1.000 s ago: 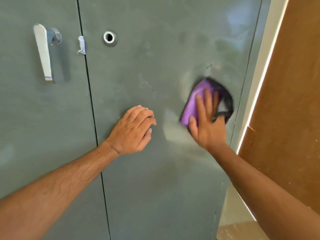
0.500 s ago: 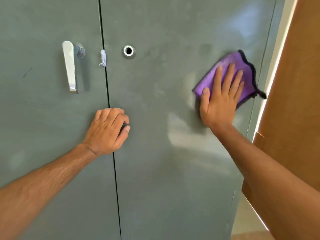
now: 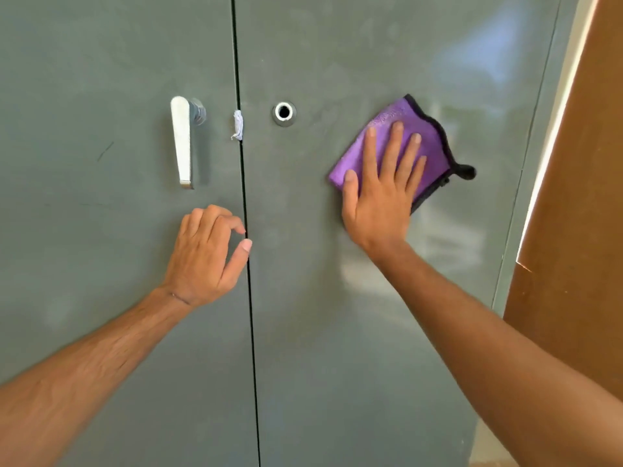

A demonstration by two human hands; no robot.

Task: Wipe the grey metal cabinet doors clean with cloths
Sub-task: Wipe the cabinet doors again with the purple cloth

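Note:
Two grey metal cabinet doors fill the view, the left door (image 3: pixel 101 230) and the right door (image 3: pixel 337 332), split by a dark vertical gap. A purple cloth (image 3: pixel 424 133) with a black hem lies flat on the right door. My right hand (image 3: pixel 381 200) presses on it with spread fingers. My left hand (image 3: pixel 205 254) rests loosely curled against the left door beside the gap, holding nothing. Dull smears show on the right door below the cloth.
A silver lever handle (image 3: pixel 182 143) hangs on the left door. A round metal lock hole (image 3: pixel 284 112) sits on the right door. A white scrap (image 3: pixel 238 124) is stuck in the gap. A brown wooden panel (image 3: pixel 580 230) stands at the right.
My right hand slid the cloth up the right door, then leftward away from the door's right edge. My left hand ended at the gap, fingers looser. The view shifted, moving the doors rightward.

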